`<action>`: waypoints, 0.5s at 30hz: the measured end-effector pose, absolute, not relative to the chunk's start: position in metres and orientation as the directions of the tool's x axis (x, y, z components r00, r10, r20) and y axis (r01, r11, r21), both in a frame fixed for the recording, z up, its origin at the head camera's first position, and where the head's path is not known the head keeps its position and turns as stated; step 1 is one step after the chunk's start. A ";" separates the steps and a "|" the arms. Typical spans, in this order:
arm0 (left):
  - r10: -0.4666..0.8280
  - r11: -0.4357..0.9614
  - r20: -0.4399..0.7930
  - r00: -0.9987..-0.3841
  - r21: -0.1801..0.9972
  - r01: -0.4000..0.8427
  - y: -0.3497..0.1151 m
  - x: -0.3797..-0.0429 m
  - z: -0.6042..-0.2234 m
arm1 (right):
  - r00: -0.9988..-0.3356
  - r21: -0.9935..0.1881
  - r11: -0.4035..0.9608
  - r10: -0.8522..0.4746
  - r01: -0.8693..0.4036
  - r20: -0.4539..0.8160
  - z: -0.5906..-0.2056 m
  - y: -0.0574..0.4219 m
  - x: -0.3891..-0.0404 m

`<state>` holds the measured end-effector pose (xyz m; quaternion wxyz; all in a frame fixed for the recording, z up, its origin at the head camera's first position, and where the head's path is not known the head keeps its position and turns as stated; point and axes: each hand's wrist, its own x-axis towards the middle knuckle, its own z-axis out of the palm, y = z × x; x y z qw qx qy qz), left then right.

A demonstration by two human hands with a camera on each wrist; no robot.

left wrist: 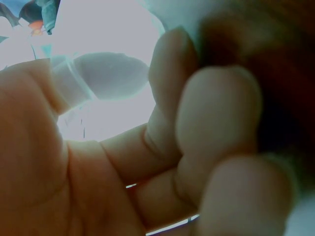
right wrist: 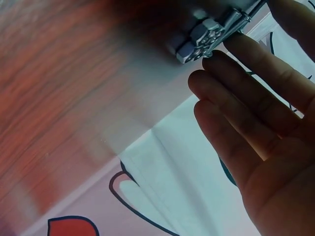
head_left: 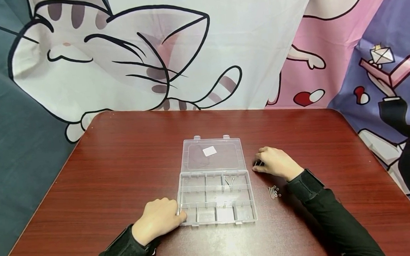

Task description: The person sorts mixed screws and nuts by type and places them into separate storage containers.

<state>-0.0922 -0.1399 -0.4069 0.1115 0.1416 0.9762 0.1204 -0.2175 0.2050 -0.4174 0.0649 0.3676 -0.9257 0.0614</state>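
A clear plastic compartment box (head_left: pixel 216 197) lies on the table with its lid folded back. My left hand (head_left: pixel 160 217) grips its front left corner, thumb over the edge; the left wrist view shows the fingers (left wrist: pixel 221 113) curled. Two screws (head_left: pixel 229 180) lie in a back-row compartment. To the right of the lid my right hand (head_left: pixel 275 162) reaches down, fingertips at a small cluster of metal nuts and screws (right wrist: pixel 199 39). The fingers (right wrist: pixel 246 88) in the right wrist view are fairly straight; thumb and index tip are hidden there.
Several more screws and nuts (head_left: pixel 274 192) lie right of the box, close to my right wrist. A white label (head_left: pixel 209 151) shows on the lid. The brown wooden table (head_left: pixel 122 156) ends at a cartoon-printed curtain (head_left: pixel 252 43) behind.
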 end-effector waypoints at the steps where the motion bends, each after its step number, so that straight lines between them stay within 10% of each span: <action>1: 0.303 0.931 -0.185 -0.935 0.266 0.249 -0.140 -0.092 -0.407 | -0.722 -0.065 0.722 -0.673 -0.688 0.161 -0.417 0.205 -0.218; 15: 0.302 0.934 -0.176 -0.937 0.250 0.254 -0.141 -0.092 -0.407 | -0.724 -0.033 0.728 -0.673 -0.684 0.155 -0.416 0.205 -0.217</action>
